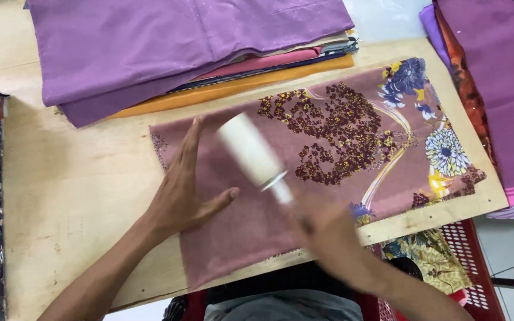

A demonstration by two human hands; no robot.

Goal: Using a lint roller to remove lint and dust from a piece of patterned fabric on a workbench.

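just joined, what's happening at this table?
A person is working on a mauve floral-print cloth spread flat on a wooden table. The left hand lies flat on the plain end of the cloth, fingers spread. The right hand, blurred by motion, grips the handle of a white lint roller over the cloth. A stack of folded fabrics, purple on top, sits behind; more purple fabric lies to the right, and a red basket is below the table edge.

The cloth is dusty mauve with dark maroon blossoms (blue and white flowers at one end). The roller is white; the stack purple.
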